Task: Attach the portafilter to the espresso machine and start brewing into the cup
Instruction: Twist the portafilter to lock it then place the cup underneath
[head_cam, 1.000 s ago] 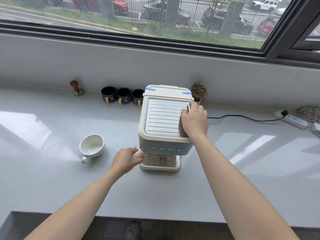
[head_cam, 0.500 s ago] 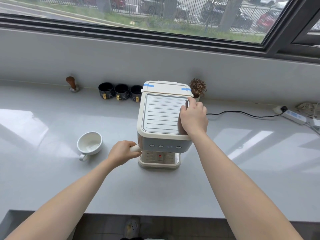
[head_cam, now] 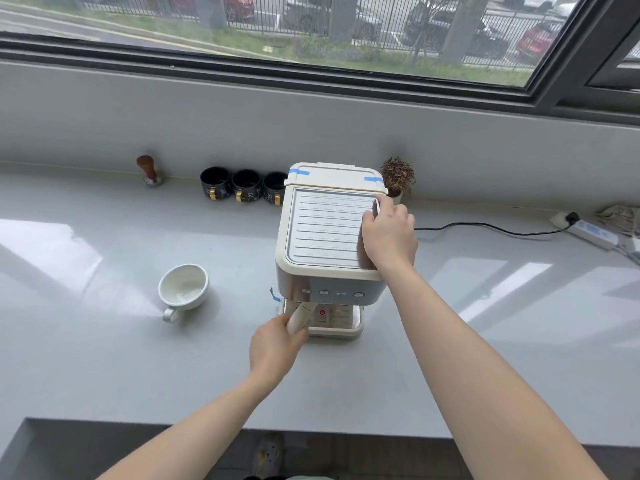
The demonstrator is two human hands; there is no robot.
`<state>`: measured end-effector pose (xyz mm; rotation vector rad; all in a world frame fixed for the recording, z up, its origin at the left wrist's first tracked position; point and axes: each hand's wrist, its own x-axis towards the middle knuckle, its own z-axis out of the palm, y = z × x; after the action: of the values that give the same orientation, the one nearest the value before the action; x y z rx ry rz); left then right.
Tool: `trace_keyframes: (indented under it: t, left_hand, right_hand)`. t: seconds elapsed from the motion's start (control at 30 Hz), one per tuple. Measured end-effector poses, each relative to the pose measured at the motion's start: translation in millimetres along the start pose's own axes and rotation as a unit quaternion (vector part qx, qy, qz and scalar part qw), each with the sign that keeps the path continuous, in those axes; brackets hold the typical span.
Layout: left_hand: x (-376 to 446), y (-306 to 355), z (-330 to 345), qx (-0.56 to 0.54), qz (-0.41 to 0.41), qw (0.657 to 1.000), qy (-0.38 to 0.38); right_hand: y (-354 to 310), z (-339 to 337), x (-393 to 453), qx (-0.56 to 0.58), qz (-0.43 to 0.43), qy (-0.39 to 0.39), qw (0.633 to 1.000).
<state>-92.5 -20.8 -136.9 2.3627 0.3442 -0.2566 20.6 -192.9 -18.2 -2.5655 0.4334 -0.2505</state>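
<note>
A cream espresso machine [head_cam: 325,233] with a ribbed metal top stands in the middle of the grey counter. My right hand [head_cam: 389,235] grips its top right edge, fingers curled over the side. My left hand [head_cam: 275,346] is closed around the cream handle of the portafilter [head_cam: 300,315], which points toward me and slightly left from under the machine's front; the portafilter's head is hidden beneath the machine. A white cup [head_cam: 183,287] sits empty on the counter to the left of the machine, apart from it.
Three black cups [head_cam: 246,185] and a wooden-handled tamper [head_cam: 149,170] line the back wall. A small dried plant [head_cam: 397,176] stands behind the machine. A black cord [head_cam: 485,226] runs right to a power strip [head_cam: 590,232]. The counter's front edge [head_cam: 311,433] is near me.
My left hand swung the portafilter handle from pointing left to pointing toward me, in front of the machine. My right hand stayed on the machine's top.
</note>
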Motion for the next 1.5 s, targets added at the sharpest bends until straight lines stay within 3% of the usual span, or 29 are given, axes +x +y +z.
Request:
trace_keyframes:
  t: [0.13, 0.2, 0.3, 0.37, 0.43, 0.8, 1.0, 1.27, 1.4, 1.5]
  left_hand:
    - [-12.0, 5.5, 14.5, 0.019, -0.011, 0.999, 0.026]
    - [-10.3, 6.1, 13.3, 0.023, -0.008, 1.0, 0.005]
    - [0.6, 2.4, -1.1, -0.127, -0.034, 0.983, -0.127]
    - [5.8, -1.3, -11.8, -0.23, -0.06, 0.941, -0.239]
    - [4.9, -2.0, -16.2, -0.293, -0.089, 0.904, -0.299]
    - [-28.4, 34.8, 42.8, -0.417, -0.216, 0.874, -0.125]
    - [-25.5, 31.6, 40.6, -0.431, -0.218, 0.865, -0.139]
    - [-31.9, 43.3, 52.8, -0.447, -0.25, 0.855, -0.08]
    - [-32.1, 41.8, 51.9, -0.431, -0.235, 0.868, -0.08]
    - [-30.4, 38.7, 46.3, -0.401, -0.201, 0.885, -0.123]
  right_hand:
    - [0.6, 0.3, -0.7, 0.005, 0.008, -0.003, 1.0]
    - [0.2, -0.8, -0.2, 0.011, 0.012, -0.008, 1.0]
    - [4.4, -3.3, 1.9, 0.033, 0.015, -0.049, 0.998]
    - [10.0, -4.1, 0.5, 0.071, 0.027, -0.09, 0.993]
    - [13.0, -3.9, -1.8, 0.097, 0.037, -0.103, 0.989]
    - [14.9, 1.7, -1.6, 0.14, 0.045, -0.102, 0.984]
    - [14.6, -0.2, -2.6, 0.168, 0.037, -0.111, 0.979]
    - [16.8, 0.7, -2.7, 0.195, 0.037, -0.113, 0.974]
    - [16.4, 0.5, -3.6, 0.193, 0.036, -0.112, 0.974]
    - [17.1, -0.2, -3.8, 0.186, 0.032, -0.109, 0.976]
